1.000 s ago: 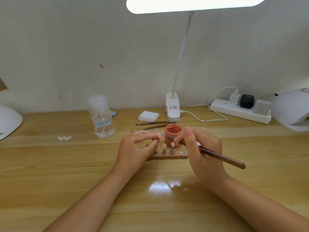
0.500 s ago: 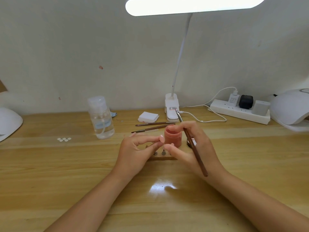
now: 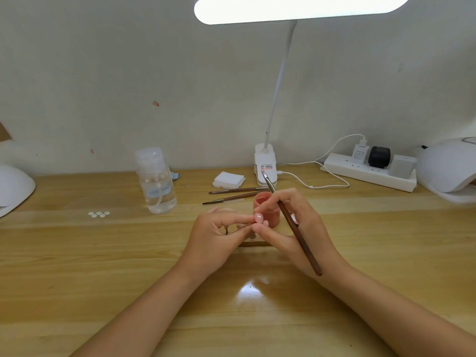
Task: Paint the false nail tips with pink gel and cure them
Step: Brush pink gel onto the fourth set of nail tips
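My right hand [image 3: 298, 225] grips a brown brush [image 3: 296, 228], bristles pointing up and away, handle slanting down to the right. The right thumb reaches left and meets my left hand [image 3: 216, 235], whose thumb and index finger pinch a small pink nail tip [image 3: 265, 223] just in front of the open pink gel jar [image 3: 268, 207]. The wooden tip holder [image 3: 253, 244] lies under both hands and is mostly hidden. One metal peg [image 3: 226, 230] shows between the left fingers. A white curing lamp [image 3: 448, 168] stands at the far right.
A clear pump bottle [image 3: 155, 181] stands left of the jar, with several white nail tips [image 3: 99, 214] near it. Two spare brushes [image 3: 237, 190] and cotton pads [image 3: 229, 180] lie behind the jar. Behind those are the desk lamp's base [image 3: 265, 166], a power strip [image 3: 368, 172] and a second white lamp [image 3: 13, 186] far left.
My right hand swung the brush from lying low across the holder to standing up with bristles away. Its thumb moved in to meet the left fingers. The left hand shifted slightly right.
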A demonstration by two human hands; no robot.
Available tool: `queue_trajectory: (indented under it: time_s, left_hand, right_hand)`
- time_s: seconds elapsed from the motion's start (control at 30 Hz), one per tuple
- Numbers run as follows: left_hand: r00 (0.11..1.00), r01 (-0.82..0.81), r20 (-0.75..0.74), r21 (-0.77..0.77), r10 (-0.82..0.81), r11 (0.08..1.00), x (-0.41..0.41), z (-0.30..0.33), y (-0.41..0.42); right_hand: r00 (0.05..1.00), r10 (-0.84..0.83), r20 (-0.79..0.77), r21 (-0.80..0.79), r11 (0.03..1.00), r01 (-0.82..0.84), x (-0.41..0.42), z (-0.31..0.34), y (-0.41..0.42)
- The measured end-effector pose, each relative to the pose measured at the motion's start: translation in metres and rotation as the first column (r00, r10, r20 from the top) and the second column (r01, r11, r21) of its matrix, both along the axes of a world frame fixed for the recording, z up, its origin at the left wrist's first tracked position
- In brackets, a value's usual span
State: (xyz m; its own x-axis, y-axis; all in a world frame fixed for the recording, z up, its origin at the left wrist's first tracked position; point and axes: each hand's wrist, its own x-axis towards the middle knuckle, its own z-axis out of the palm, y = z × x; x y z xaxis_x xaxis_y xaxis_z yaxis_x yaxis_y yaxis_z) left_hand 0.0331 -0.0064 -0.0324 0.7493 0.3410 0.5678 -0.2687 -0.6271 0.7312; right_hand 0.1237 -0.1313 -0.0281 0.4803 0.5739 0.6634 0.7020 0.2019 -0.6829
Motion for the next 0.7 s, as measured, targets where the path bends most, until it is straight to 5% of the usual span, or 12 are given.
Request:
queue_trajectory:
  time_s: [0.2,0.43,0.7]
  left_hand:
    - [0.998,-0.022,-0.063,0.003,0.023,1.000,-0.001,0.000,0.009]
    - [0.951,-0.059,-0.299,0.051,0.071,0.997,-0.003,-0.006,0.027]
    - [0.939,-0.052,-0.336,0.067,0.071,0.996,0.000,-0.014,0.034]
  right_hand:
    - [0.998,-0.041,-0.047,-0.001,0.999,0.041,0.008,0.005,-0.004]
    - [0.995,-0.082,-0.060,-0.188,0.980,0.069,0.032,0.004,-0.022]
    - [0.999,-0.039,-0.037,-0.239,0.970,0.029,0.034,-0.006,-0.020]
